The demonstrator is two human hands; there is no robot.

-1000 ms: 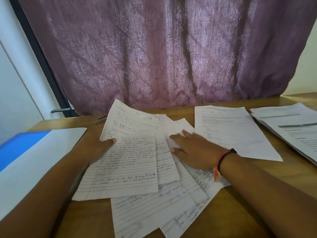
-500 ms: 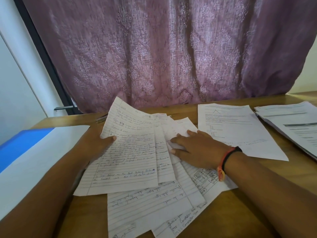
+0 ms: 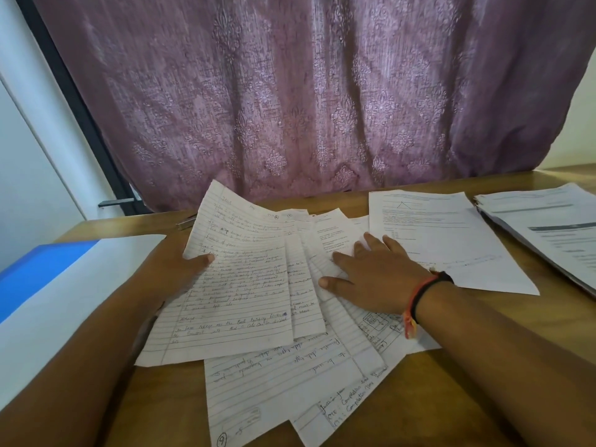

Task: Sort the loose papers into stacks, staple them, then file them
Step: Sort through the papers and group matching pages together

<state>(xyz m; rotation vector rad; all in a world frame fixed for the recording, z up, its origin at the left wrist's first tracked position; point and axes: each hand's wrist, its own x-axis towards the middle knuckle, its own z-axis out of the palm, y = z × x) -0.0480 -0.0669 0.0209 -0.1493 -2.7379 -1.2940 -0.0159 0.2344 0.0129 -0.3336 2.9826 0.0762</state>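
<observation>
Several loose handwritten lined sheets (image 3: 290, 375) lie fanned out on the wooden table (image 3: 451, 382) in front of me. My left hand (image 3: 174, 269) holds the left edge of the top handwritten sheet (image 3: 238, 285), thumb on top and fingers hidden beneath, and that edge is lifted. My right hand (image 3: 374, 275) lies flat with spread fingers on the sheets at the middle right. A printed sheet (image 3: 445, 240) lies to the right of the pile. A metal stapler (image 3: 186, 223) peeks out behind the top sheet.
A stack of printed papers (image 3: 554, 233) sits at the far right edge. A blue and white folder (image 3: 58, 285) lies at the left. A purple patterned curtain (image 3: 306, 101) hangs behind the table's far edge.
My right hand has slid a little to the right across the sheets. My left hand keeps its hold on the top sheet. The view has shifted slightly.
</observation>
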